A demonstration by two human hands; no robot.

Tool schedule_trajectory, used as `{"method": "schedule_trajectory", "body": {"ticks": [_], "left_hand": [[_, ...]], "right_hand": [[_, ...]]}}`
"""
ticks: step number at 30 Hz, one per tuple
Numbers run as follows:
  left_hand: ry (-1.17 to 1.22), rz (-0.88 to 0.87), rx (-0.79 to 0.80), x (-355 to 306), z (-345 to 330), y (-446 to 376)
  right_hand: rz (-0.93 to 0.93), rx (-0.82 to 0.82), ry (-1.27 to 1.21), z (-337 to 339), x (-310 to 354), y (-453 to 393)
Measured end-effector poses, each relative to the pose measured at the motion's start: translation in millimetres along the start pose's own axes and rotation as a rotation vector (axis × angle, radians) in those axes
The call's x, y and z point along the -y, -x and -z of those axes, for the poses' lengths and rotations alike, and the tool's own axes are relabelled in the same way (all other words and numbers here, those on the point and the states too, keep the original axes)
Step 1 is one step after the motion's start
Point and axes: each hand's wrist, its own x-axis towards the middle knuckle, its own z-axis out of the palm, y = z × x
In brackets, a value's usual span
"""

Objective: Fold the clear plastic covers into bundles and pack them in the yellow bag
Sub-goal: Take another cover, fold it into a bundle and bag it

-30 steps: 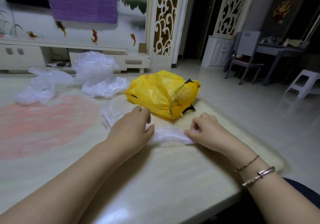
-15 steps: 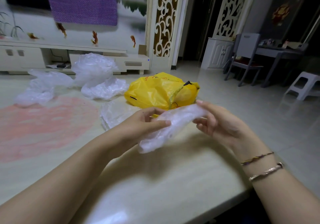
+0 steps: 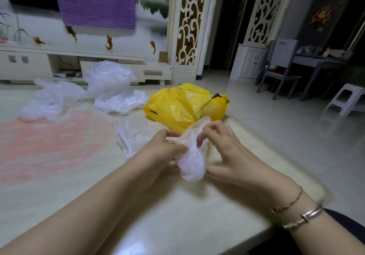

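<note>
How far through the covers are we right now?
The yellow bag bulges, though its contents are hidden. In hand: both the left hand and right hand grip one bundle. Left: a flat cover and three crumpled covers behind.

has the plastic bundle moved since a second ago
Yes. The plastic bundle has risen off the table, where it lay flat; now both hands hold it in the air in front of the yellow bag.

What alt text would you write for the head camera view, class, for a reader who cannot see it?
Two bare hands hold a crumpled clear plastic cover above a pale table: the left hand and right hand each grip it with curled fingers. Behind them lies a yellow bag, a flat clear cover beside it, and loose clear covers farther back.
</note>
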Motion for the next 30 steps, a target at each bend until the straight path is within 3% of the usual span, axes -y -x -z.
{"method": "schedule_trajectory", "body": {"ticks": [3, 7, 13, 16, 18, 23, 27, 30], "left_hand": [[-0.009, 0.059, 0.009, -1, 0, 2], [-0.070, 0.021, -0.007, -1, 2, 3], [-0.496, -0.361, -0.048, 5, -1, 5], [-0.547, -0.515, 0.070, 3, -5, 7], [-0.527, -0.449, 0.111, 6, -7, 5], [-0.472, -0.234, 0.026, 11, -9, -4], [-0.583, -0.265, 0.008, 18, -12, -2], [-0.599, -0.311, -0.045, 24, -13, -5]], "right_hand": [[-0.022, 0.070, -0.153, 3, -2, 0], [-0.115, 0.152, -0.171, 5, -9, 6], [-0.236, 0.280, -0.264, 18, -2, 15], [-0.252, 0.285, -0.295, 19, -4, 17], [-0.252, 0.261, -0.309, 17, -5, 16], [-0.365, 0.141, -0.279, 16, -10, 11], [-0.498, 0.137, -0.109, 10, -17, 10], [-0.492, 0.078, -0.034, 6, -14, 9]]}}
